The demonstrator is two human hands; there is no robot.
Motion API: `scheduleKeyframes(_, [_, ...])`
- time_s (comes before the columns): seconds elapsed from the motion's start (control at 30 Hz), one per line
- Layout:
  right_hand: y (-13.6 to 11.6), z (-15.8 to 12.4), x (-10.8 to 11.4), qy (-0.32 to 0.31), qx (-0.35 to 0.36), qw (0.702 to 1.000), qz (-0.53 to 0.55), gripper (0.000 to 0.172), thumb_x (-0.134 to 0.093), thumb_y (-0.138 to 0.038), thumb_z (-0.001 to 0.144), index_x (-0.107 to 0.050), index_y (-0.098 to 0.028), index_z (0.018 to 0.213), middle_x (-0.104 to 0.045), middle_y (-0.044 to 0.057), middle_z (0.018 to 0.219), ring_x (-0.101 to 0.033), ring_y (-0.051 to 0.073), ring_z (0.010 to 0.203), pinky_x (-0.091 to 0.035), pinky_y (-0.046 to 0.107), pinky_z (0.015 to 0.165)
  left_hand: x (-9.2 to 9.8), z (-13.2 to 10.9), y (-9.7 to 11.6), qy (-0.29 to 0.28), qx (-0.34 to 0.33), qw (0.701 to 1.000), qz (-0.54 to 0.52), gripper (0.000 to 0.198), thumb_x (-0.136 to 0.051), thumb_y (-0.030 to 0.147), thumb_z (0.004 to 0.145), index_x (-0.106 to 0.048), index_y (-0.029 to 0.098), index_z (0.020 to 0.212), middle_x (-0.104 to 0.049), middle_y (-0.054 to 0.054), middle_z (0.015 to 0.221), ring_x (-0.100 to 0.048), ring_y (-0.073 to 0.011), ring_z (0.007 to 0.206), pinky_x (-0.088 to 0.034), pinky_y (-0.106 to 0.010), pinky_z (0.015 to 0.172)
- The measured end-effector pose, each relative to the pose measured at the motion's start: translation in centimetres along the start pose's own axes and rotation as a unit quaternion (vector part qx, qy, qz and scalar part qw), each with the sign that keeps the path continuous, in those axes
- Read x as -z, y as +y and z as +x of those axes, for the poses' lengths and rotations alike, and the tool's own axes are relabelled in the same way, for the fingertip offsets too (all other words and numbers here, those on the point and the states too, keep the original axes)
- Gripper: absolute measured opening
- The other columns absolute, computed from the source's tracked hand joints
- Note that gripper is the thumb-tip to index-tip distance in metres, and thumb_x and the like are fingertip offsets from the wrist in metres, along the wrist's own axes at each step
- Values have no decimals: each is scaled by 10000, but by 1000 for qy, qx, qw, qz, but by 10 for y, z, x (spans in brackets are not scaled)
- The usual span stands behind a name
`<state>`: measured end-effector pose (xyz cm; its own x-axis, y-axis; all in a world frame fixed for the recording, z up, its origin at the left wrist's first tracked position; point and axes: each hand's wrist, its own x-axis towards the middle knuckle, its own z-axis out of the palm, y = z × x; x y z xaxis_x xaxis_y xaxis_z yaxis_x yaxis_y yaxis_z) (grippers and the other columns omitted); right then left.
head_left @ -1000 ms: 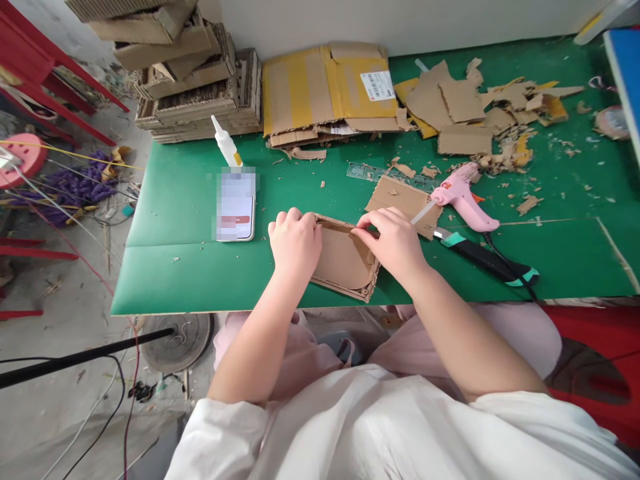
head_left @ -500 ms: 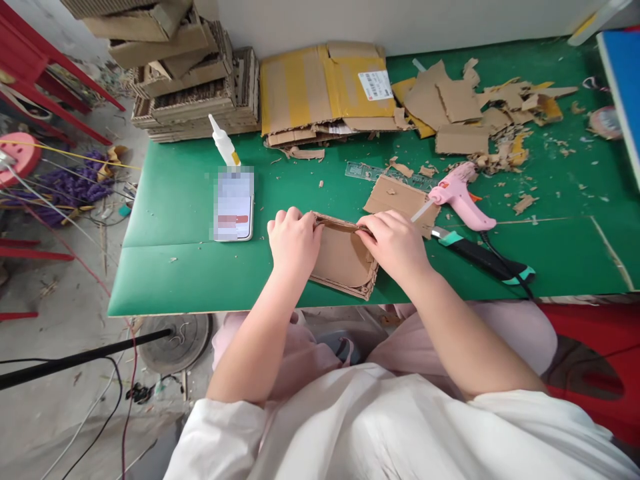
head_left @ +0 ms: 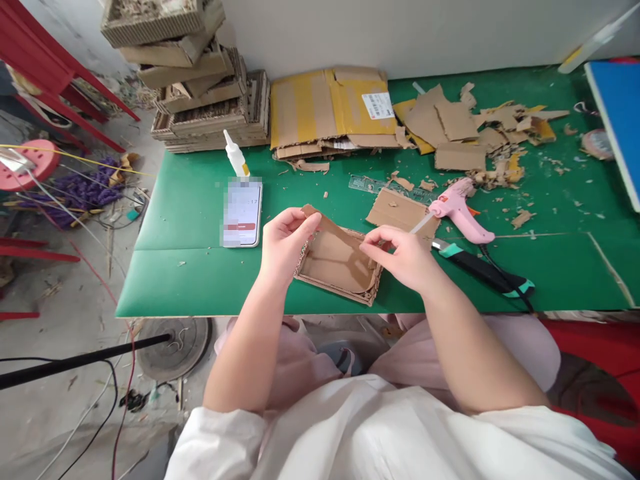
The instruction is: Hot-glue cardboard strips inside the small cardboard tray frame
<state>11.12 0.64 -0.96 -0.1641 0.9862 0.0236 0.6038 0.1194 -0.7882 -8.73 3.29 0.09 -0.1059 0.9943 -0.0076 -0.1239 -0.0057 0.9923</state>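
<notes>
A shallow cardboard tray (head_left: 333,290) with layered corrugated walls lies near the front edge of the green table. Above its far side I hold a thin cardboard strip (head_left: 333,228) slantwise. My left hand (head_left: 283,243) pinches the strip's upper left end between thumb and fingers. At the lower right end, my right hand (head_left: 400,257) has thumb and fingertips closed on it. Right of the tray lie a flat cardboard piece (head_left: 395,212), a pink hot glue gun (head_left: 460,212) with a glue stick poking out, and a black and teal utility knife (head_left: 483,270).
A phone (head_left: 243,213) and a white glue bottle (head_left: 236,157) lie left on the green table (head_left: 165,267). Stacked cardboard trays (head_left: 210,107), a yellow-taped cardboard bundle (head_left: 325,110) and torn scraps (head_left: 500,140) line the back. A clear ruler (head_left: 365,183) lies behind the cardboard piece.
Both hands have come up off the tray's far wall, the left one higher, and now hold a strip tilted above it. The whole view has shifted slightly.
</notes>
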Motion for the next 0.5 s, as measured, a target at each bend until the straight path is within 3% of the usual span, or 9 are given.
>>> scheduleKeyframes(0.07, [-6, -3, 2, -83, -38, 995, 30, 224, -578, -404, 801, -616, -192, 739, -612, -1, 714, -484, 113, 560, -402, 268, 553, -2, -2, 1, 20, -2, 1000, -22, 220, -749, 338, 644, -606, 170, 638, -611, 45, 572, -563, -66, 549, -420, -167, 508])
scheduleKeyframes(0.13, [-12, -5, 4, -129, -39, 990, 37, 246, -581, -430, 797, -638, -194, 758, -632, 4, 749, -503, 117, 589, -409, 269, 567, -4, -4, 1, 24, -5, 1000, -20, 174, -743, 318, 658, -651, 172, 679, -653, 32, 624, -573, -62, 569, -432, -158, 517])
scheduleKeyframes(0.3, [-32, -5, 11, -15, -39, 996, 76, 251, -589, -438, 811, -690, -221, 885, -686, 22, 886, -576, 135, 708, -457, 272, 666, -8, -11, 2, -8, 8, 1000, 10, 133, -724, 298, 688, -685, 172, 699, -678, 20, 649, -575, -64, 571, -450, -164, 542])
scheduleKeyframes(0.4, [-42, -1, 7, -37, -48, 989, 134, 302, -605, -478, 794, -689, -217, 919, -703, 27, 896, -615, 149, 750, -473, 278, 695, -11, -14, 4, -21, 2, 999, 27, 172, -710, 333, 712, -679, 168, 671, -661, 22, 625, -558, -63, 559, -440, -173, 549])
scheduleKeyframes(0.5, [-43, 2, -3, -71, -51, 988, 131, 273, -649, -450, 755, -675, -197, 853, -695, 12, 800, -597, 133, 659, -454, 261, 618, -14, -15, 3, -26, 3, 999, 25, 200, -707, 368, 715, -686, 173, 675, -666, 21, 646, -556, -64, 580, -432, -175, 558])
